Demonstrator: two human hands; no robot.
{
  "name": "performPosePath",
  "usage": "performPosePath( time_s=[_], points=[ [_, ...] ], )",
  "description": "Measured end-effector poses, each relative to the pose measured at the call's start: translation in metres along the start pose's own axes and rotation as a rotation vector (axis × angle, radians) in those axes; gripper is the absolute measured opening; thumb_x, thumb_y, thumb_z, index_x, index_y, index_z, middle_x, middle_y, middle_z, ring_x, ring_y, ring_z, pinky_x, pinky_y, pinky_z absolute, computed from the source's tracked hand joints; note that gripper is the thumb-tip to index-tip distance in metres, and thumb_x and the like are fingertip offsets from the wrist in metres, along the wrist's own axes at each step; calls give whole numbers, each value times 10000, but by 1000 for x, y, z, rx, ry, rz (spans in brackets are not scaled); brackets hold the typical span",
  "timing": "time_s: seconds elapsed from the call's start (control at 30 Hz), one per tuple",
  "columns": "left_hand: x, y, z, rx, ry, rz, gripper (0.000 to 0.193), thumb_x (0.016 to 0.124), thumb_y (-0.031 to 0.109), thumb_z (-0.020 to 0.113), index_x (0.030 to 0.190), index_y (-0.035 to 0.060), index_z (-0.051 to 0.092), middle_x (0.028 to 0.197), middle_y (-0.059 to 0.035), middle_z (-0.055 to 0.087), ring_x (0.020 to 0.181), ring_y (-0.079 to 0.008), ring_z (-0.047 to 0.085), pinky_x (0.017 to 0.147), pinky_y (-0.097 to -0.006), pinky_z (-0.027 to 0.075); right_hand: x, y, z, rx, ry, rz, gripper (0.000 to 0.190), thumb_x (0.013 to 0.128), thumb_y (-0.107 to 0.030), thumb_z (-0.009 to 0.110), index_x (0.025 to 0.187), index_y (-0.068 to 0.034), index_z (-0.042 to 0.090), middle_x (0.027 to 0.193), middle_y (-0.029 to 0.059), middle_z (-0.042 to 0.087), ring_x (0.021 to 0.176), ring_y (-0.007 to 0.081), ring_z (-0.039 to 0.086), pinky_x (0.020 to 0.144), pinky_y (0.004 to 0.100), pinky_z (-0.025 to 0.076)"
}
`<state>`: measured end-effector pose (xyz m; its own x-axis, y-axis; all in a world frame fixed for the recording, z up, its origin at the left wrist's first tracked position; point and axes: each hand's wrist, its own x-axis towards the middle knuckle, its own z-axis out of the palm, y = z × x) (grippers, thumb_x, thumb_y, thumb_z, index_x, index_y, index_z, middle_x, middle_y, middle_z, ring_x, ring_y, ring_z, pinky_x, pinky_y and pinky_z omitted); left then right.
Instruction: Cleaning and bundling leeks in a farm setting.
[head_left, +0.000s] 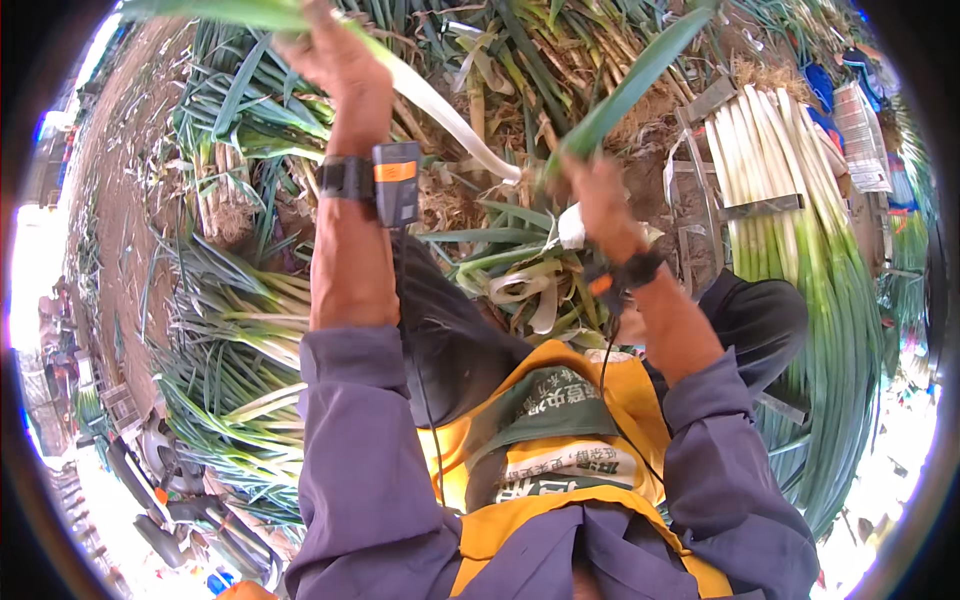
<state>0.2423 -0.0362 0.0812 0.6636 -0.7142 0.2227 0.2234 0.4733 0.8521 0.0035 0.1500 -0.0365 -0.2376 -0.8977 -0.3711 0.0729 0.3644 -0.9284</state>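
Observation:
My left hand (337, 60), raised at the upper left, grips a large green onion (457, 124) by its green upper part. The white shank slants down to the right and ends in roots near the middle of the view. My right hand (607, 206) is blurred by motion and closed around the base of a broad green leaf (637, 86) that points up and right. Whether that leaf is still joined to the onion cannot be made out. A small white piece (571, 226) shows beside my right fingers. Peeled leaves and skins (529, 289) lie below, between my knees.
At right, a metal rack (697, 187) holds a bundle of cleaned onions (772, 157), roots up. Untrimmed onions (247, 315) lie in heaps at left, with more piled ahead (555, 45). Bare soil (124, 225) runs along the far left. Cables hang from both wrist devices.

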Motion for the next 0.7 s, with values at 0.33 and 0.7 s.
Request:
performPosePath(
  time_s=[0.33,0.7],
  points=[
    [18,-1,-18,-447,57,-251,234,1049,173,574,1161,7,454,961,-157,602,923,-312,663,926,-463,606,-15,-4,56,316,-313,-118,480,1020,-348,662,1302,38,616,983,67,704,939,98,683,746,284,579],
    [-118,-5,25,-304,-531,-884,469,952,438,733,1221,68,630,1159,-73,627,965,-195,587,853,-336,479,20,-117,61,862,-254,-471,232,987,-254,734,1079,-43,705,917,8,714,742,65,630,631,241,530]
  ],
)
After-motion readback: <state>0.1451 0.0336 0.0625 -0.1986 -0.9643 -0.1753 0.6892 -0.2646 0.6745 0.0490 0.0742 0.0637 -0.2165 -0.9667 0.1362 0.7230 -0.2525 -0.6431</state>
